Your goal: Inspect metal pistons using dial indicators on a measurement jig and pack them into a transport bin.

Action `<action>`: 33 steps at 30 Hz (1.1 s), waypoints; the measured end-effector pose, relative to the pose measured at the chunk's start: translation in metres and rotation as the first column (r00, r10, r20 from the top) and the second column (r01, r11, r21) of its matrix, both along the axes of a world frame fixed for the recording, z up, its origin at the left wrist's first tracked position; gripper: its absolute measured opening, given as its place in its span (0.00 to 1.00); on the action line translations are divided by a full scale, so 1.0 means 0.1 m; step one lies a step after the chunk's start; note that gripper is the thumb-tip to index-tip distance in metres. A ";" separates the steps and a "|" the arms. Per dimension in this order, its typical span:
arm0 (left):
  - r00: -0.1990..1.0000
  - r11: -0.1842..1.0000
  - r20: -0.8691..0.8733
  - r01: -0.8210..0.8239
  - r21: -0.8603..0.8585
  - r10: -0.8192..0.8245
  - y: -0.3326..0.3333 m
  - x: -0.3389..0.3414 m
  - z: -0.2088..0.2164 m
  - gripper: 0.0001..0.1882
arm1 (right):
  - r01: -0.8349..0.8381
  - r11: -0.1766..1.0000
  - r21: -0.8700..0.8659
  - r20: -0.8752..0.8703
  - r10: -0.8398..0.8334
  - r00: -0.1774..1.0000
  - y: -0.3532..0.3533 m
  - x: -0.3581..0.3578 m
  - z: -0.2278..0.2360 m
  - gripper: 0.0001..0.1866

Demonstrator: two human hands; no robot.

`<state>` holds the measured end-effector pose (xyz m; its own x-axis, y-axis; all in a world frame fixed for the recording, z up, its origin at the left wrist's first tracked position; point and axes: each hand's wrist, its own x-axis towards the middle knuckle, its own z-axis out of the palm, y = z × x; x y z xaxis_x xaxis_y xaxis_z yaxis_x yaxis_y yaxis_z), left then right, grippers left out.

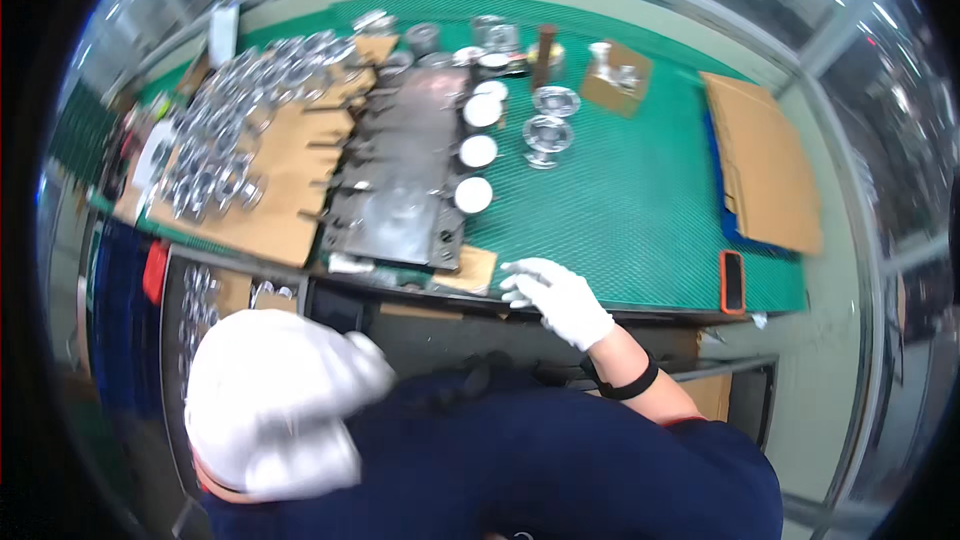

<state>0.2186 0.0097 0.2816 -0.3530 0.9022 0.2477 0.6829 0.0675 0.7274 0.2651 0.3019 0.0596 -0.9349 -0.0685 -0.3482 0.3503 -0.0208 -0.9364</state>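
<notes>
bench mat: (640,190) big green mesh mat covered pretty much the whole worktop, bare stretch in the middle-right.

cardboard sheets: one flat tan stack at the far right (765,165), another on the left (285,180) under a heap of shiny metal rings (225,140).

metal fixture plate: (400,180) long grey slab, its long axis ran near-to-far, sat left of centre. Its near end was just left of and a bit beyond the right hand, so that hand was clearly the closer one.

left hand: (275,405) white glove, huge and blurry right up by the camera, low on the near left, off the bench. Honestly couldn't tell if it was holding anything or how the fingers sat.

right hand: (555,300) white glove, fingers spread flat and empty, resting on the near edge of the mat, fingertips pointing left toward the plate's near corner. Black band on the wrist.

white round caps: (475,150) a row of four along the plate's right side, running near-to-far. Nearest one was just beyond the right hand.

flanged metal parts: (548,135) two silvery pieces standing right of the caps, farther out.

phone: (732,282) orange case, lying at the near right edge, well right of the hand.
</notes>
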 end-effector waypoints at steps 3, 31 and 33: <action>0.887 0.910 0.210 0.388 0.148 -0.412 -0.08 -0.23 0.00 0.14 | -0.272 0.959 0.076 -0.093 0.278 0.956 -0.24 -0.05 -0.08 0.17; 0.489 0.219 -0.439 -0.817 -0.533 0.754 -2.43 -3.28 -2.55 0.26 | 0.196 0.960 0.199 -0.017 -0.196 0.980 -1.96 -0.78 0.07 0.14; 0.485 0.381 -0.228 -0.842 -0.381 0.844 -2.59 -3.18 -2.62 0.23 | 0.155 0.982 0.108 -0.014 -0.155 0.988 -2.03 -0.81 0.01 0.14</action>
